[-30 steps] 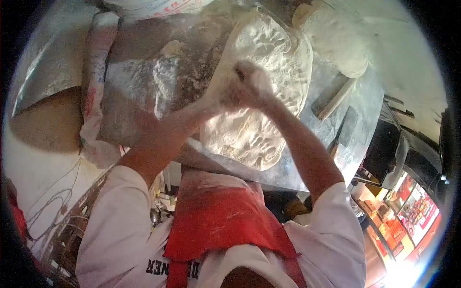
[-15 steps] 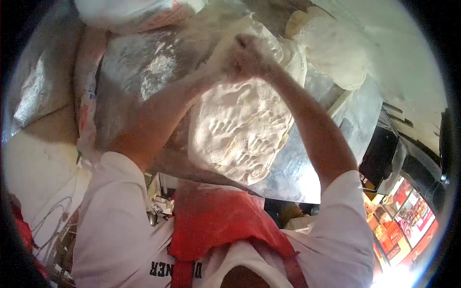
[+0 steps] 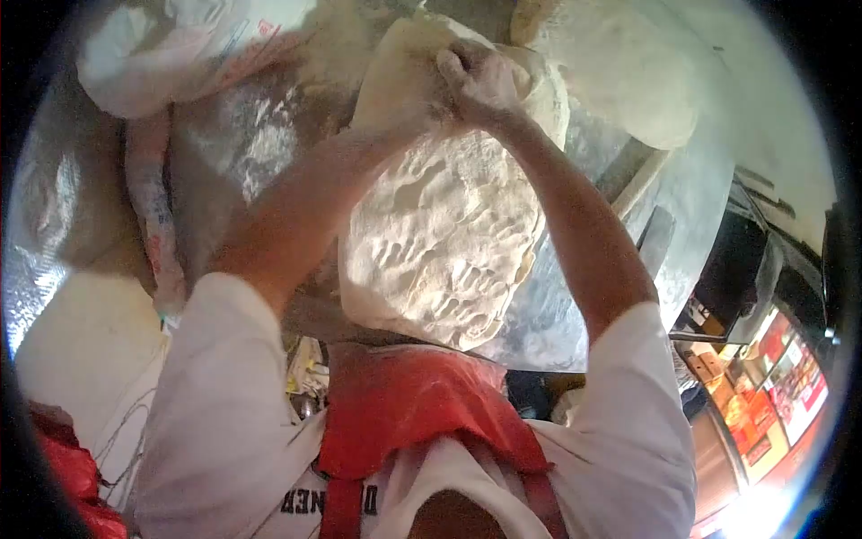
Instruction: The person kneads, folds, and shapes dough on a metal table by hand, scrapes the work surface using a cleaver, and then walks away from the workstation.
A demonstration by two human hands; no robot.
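A large slab of pale dough [image 3: 431, 242] lies before me, its surface covered in dents and ridges. Both hands are on its far part, close together. My right hand [image 3: 488, 83], dusted with flour, rests on the dough with its thumb apart from the other fingers, which look spread against the surface. Beside and partly behind it is my left hand [image 3: 438, 117]; its fingers are hidden by the right hand and by shadow. The dough's far edge is folded or layered near my right hand.
Another pale, rounded mass of dough [image 3: 620, 76] lies at the far right. A flour-dusted metal worktop [image 3: 557, 332] is under the slab. A white plastic sack [image 3: 197, 54] stands far left. A flat bar [image 3: 642, 184] lies to the right, and a dark-framed unit [image 3: 732, 269] stands beyond.
My right hand has shifted slightly right, its thumb now distinct from the rest. My view has moved a little; the sack appears farther left and lower.
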